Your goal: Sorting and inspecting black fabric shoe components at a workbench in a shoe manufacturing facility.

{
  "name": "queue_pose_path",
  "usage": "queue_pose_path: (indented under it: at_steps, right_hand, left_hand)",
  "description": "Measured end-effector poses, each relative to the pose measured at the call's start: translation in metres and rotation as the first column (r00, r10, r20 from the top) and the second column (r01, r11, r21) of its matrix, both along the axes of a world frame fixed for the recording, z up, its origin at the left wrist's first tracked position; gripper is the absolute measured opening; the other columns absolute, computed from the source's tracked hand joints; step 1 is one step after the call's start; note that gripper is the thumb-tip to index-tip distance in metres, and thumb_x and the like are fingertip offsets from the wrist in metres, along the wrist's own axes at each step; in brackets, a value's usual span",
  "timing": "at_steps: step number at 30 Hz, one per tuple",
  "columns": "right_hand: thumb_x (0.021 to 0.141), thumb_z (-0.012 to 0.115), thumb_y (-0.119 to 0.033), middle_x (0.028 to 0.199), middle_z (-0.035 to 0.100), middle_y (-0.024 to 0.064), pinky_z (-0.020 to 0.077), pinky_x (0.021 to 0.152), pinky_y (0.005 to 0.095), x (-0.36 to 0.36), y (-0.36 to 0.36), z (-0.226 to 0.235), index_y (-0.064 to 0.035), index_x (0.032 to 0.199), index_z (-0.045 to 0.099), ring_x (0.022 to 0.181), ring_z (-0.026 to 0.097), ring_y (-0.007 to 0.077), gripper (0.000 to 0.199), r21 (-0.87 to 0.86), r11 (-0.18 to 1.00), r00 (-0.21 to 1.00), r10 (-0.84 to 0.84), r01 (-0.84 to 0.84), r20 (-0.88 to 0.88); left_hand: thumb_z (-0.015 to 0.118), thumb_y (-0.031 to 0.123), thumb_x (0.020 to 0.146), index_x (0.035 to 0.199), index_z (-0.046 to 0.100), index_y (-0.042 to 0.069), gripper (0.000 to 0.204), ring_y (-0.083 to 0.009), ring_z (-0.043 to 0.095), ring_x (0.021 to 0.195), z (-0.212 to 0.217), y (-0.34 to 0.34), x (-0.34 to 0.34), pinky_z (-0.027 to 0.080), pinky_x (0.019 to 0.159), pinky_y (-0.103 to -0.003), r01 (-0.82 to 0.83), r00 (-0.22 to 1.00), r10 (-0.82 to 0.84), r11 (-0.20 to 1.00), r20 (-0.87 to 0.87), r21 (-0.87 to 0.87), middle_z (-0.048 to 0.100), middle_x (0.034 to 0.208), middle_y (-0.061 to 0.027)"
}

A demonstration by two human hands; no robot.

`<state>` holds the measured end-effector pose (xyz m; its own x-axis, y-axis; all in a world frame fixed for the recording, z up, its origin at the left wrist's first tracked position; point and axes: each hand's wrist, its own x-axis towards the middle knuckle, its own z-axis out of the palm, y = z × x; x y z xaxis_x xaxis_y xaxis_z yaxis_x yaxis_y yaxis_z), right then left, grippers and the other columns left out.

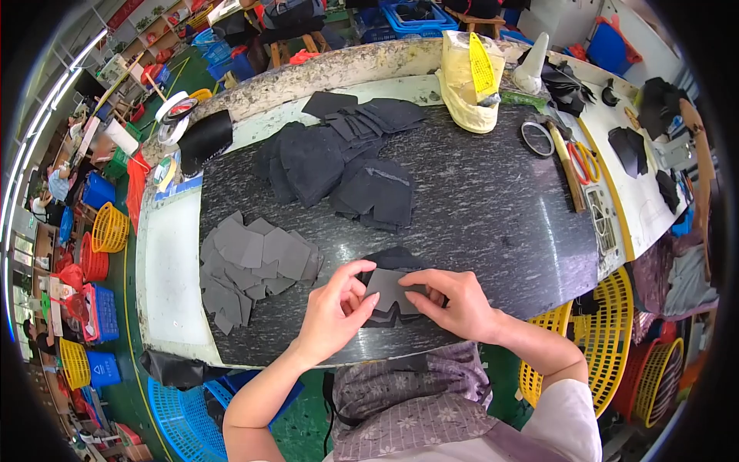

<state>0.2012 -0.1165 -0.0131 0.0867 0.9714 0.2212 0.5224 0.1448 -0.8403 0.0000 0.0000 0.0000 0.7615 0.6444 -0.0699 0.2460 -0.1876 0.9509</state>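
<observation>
In the head view, both hands meet at the near edge of the dark speckled table point(493, 208); the left hand point(332, 312) has its fingers curled and thumb raised, pinching the left edge of a small grey piece point(385, 286); the right hand point(454, 302) lies flatter, its fingers pressing on the right side of the same grey piece, which rests on a small stack of black cut pieces point(392, 258) just beneath and beyond the fingertips; both hands are partly closed on that piece, neither wide open; to the left of the hands, close by, lies a loose heap of grey pieces point(250, 266), overlapping one another; farther off, toward the middle of the table, sits a larger pile of black pieces point(339, 165), spreading toward the far edge; at the far side stands a yellow bag point(471, 77), slumped and open; to the right of it a ring of tape point(536, 138) lies flat, and red-handled scissors point(586, 163) lie on the pale bench at the right; yellow baskets point(608, 323) stand on the floor at the near right.
</observation>
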Motion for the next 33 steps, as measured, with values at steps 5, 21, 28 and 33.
queue_pose_path:
  at_steps: [5, 21, 28, 33]
  right_hand:
    - [0.086, 0.072, -0.018, 0.072, 0.062, 0.0064, 0.0511, 0.051, 0.0345, -0.009, 0.004, 0.004, -0.0124, 0.099, 0.065, 0.055, 0.064, 0.0229, 0.016, 0.142, 0.990, 0.902, -0.040, -0.024, 0.431]
    - [0.068, 0.085, -0.011, 0.111, 0.062, 0.0127, 0.0498, 0.091, 0.0390, 0.166, -0.019, 0.042, -0.0062, 0.120, 0.058, 0.103, 0.064, 0.0297, 0.058, -0.235, 0.861, 0.892, -0.429, 0.451, 0.141]
    - [0.070, 0.079, -0.008, 0.119, 0.061, 0.0110, 0.0467, 0.095, 0.0412, 0.048, 0.058, 0.035, -0.0040, 0.111, 0.065, 0.111, 0.057, 0.0293, 0.044, 0.314, 0.949, 0.849, -0.143, -0.028, 0.508]
    - [0.081, 0.070, -0.003, 0.103, 0.066, 0.0100, 0.0510, 0.084, 0.0382, 0.028, 0.102, 0.009, -0.0011, 0.100, 0.070, 0.094, 0.061, 0.0289, 0.019, 0.348, 0.932, 0.951, -0.014, -0.099, 0.308]
  left_hand:
    - [0.070, -0.002, 0.085, 0.113, 0.064, 0.006, 0.030, -0.0059, 0.052, 0.055, -0.002, -0.007, 0.001, 0.041, 0.049, -0.022, 0.030, 0.999, -0.017, 0.931, -0.037, 0.364, 0.052, 0.068, 0.0001]
    - [0.077, 0.008, 0.079, 0.079, 0.061, 0.006, 0.016, -0.0230, 0.061, 0.079, 0.002, 0.017, -0.012, 0.049, 0.066, -0.034, -0.096, 0.994, 0.033, 0.723, 0.105, 0.684, 0.062, 0.086, -0.0054]
    - [0.071, 0.010, 0.085, 0.117, 0.054, 0.005, 0.036, -0.0363, 0.060, 0.106, -0.007, 0.036, 0.011, 0.052, 0.084, -0.042, 0.037, 0.999, -0.038, 0.761, -0.013, 0.647, 0.046, 0.127, -0.0161]
    - [0.071, 0.011, 0.085, 0.119, 0.055, 0.005, 0.038, -0.0336, 0.055, 0.117, -0.008, 0.031, 0.012, 0.050, 0.092, -0.039, 0.031, 0.998, -0.052, 0.823, 0.021, 0.567, 0.047, 0.129, -0.0146]
